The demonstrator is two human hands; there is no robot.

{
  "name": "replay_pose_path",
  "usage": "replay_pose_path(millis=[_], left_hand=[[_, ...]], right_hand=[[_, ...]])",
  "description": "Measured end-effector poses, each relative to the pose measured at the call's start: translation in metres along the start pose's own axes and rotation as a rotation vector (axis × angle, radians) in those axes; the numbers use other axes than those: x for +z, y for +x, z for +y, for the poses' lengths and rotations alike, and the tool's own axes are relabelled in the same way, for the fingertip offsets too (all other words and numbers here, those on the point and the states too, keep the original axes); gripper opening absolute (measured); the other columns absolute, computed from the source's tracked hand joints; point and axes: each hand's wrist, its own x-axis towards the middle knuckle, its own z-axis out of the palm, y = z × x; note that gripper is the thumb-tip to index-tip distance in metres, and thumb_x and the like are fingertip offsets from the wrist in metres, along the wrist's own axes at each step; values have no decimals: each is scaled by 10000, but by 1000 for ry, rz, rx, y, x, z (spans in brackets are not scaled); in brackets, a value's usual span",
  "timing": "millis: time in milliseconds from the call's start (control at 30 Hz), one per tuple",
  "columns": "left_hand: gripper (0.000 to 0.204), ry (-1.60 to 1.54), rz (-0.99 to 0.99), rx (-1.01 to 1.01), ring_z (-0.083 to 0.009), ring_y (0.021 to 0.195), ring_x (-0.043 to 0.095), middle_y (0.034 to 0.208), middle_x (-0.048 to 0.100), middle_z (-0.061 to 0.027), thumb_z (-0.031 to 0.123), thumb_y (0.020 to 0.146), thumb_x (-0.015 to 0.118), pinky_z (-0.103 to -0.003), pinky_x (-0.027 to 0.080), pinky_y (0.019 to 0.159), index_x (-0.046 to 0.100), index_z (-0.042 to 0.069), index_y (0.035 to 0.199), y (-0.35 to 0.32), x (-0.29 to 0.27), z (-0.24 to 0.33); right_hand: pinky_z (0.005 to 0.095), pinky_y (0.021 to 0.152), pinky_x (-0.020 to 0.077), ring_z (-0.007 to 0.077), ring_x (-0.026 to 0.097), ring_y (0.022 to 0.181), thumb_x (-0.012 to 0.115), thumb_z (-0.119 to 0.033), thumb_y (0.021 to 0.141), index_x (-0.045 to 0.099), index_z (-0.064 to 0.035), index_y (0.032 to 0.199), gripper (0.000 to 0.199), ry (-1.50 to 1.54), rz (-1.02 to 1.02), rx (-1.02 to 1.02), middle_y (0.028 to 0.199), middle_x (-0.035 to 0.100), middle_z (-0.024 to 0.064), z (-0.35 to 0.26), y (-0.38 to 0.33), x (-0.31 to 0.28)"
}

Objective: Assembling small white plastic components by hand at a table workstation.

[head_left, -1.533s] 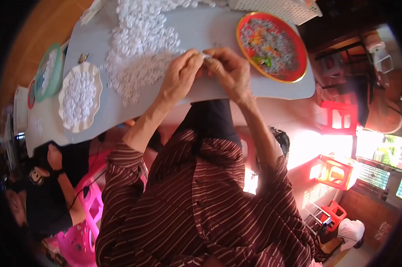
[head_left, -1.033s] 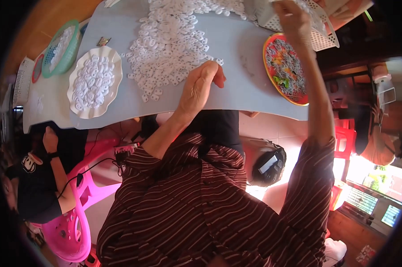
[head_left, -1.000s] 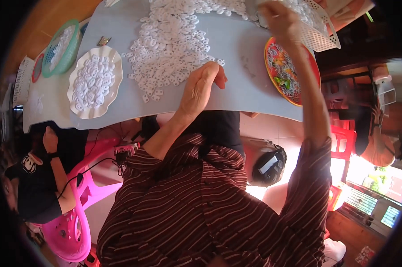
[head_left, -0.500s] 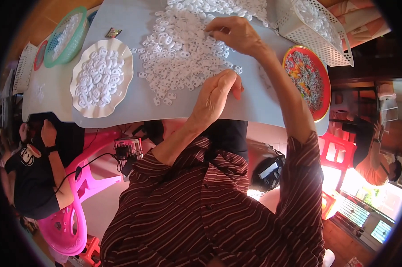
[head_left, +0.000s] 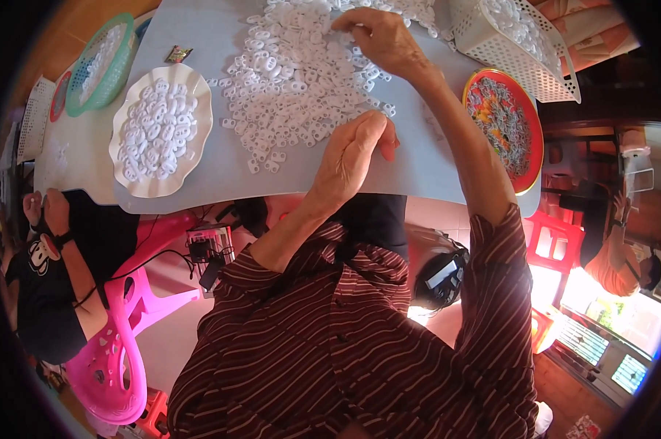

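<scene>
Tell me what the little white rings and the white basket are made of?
The little white rings look like plastic: all one shape, smooth, slightly shiny, heaped loosely under the right hand. The white basket looks like moulded plastic too, judging by its even grid of holes and stiff rim. Neither can be told for sure from this far.

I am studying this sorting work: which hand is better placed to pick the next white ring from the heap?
Probably the right hand: its fingers already touch the heap of white rings, while the left hand rests near its edge.
</scene>
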Motion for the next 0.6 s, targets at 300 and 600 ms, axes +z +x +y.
replay_pose_path(millis=[300,600], left_hand=[[388,-50,-10,-3,-129,729,468,694,488,-30,271,982,364,-260,385,721,481,13,717,0,2,-5],[397,56,-13,-50,-119,717,464,682,492,-29,290,979,376,-258,382,711,483,11,717,1,2,0]], right_hand=[[325,731,513,238,655,743,581,-146,780,686,-64,902,182,-71,-242,243,796,675,129,-8,-14,-39],[279,663,491,142,613,681,623,-110,734,680,-55,923,205,-22,-416,259,762,667,86,-12,-27,-53]])
